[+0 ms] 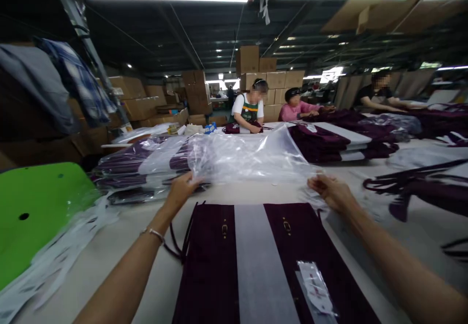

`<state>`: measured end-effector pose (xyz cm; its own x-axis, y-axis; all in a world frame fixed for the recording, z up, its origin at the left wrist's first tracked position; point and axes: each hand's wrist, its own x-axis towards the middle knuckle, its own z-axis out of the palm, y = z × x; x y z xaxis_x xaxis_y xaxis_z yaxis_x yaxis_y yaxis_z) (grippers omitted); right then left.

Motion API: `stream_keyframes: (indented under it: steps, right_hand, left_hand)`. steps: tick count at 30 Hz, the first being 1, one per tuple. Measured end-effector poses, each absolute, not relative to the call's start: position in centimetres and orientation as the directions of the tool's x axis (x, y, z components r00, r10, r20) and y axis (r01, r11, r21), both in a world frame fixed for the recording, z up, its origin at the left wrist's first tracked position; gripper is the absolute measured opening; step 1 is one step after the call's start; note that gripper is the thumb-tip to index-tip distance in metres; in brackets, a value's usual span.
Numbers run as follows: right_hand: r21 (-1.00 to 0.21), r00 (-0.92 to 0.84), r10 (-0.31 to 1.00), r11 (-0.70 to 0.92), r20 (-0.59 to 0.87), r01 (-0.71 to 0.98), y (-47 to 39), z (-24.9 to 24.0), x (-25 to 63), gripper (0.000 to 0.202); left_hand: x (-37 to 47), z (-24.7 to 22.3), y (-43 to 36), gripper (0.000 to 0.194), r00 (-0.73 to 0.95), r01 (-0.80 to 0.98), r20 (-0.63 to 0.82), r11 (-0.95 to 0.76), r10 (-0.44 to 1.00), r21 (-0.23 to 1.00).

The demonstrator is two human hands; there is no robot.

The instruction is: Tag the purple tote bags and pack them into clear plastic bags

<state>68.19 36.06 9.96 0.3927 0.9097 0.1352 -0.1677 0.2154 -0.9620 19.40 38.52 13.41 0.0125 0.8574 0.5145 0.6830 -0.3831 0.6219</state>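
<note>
Stretched between my two hands is a clear plastic bag (252, 155), held up above the table. My left hand (183, 187) pinches its near left corner, and my right hand (329, 190) grips the near right corner. Below the bag, close to me, a folded dark maroon garment (208, 260) lies flat with a pale strip (261, 260) down its middle. It has small gold buckle-like pieces, and thin dark straps stick out at its left. On its right part rests a small clear packet (315, 285) with a white tag inside.
Bagged maroon garments (146, 163) are stacked at the left, and unbagged ones (318, 141) at the back right. A green board (40, 216) and white strips (69, 251) lie left. Dark straps (413, 177) spread at the right. Several people work across the table, before cardboard boxes (276, 87).
</note>
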Motion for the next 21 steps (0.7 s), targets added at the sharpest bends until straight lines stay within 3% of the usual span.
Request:
stream_keyframes:
  steps: [1,3,5,7,10,15,18,21]
  right_hand:
    - [-0.985,0.374,0.921,0.15,0.106,-0.09,36.6,7.8,67.7,0.033]
    - [-0.974,0.328,0.939,0.031,0.106,0.225,37.5,4.7,67.3,0.041]
    - [-0.785,0.242,0.955,-0.018,0.169,0.619,38.1,2.8,67.5,0.045]
    - [-0.534,0.153,0.963,-0.011,0.222,0.845,38.3,1.2,67.7,0.046]
    - [-0.347,0.122,0.949,-0.014,0.291,0.938,38.2,-1.0,67.6,0.042]
    - [-0.23,0.107,0.938,-0.03,0.329,0.973,37.8,-3.3,67.5,0.038]
    - [-0.182,0.104,0.958,-0.056,0.266,0.982,37.8,-3.0,67.7,0.037]
    - [-0.211,0.115,0.985,-0.086,0.131,0.974,37.8,-1.8,67.7,0.039]
  left_hand:
    - [19.3,10.9,38.7,0.026,0.054,0.735,0.446,-0.338,0.894,0.588]
    - [19.1,7.0,38.9,0.032,0.115,0.816,0.313,-0.27,0.943,0.512]
    - [19.3,4.4,38.7,0.037,0.144,0.873,0.215,-0.227,0.966,0.432]
    - [19.6,2.6,38.3,0.039,0.144,0.916,0.168,-0.196,0.975,0.35]
    - [20.2,1.1,38.0,0.044,0.135,0.956,0.133,-0.164,0.982,0.244]
    - [20.2,0.8,38.6,0.054,0.185,0.962,0.053,-0.191,0.981,0.195]
    - [19.8,1.6,39.1,0.054,0.212,0.951,0.023,-0.212,0.977,0.226]
    - [19.1,2.8,39.2,0.056,0.25,0.93,-0.011,-0.237,0.968,0.279]
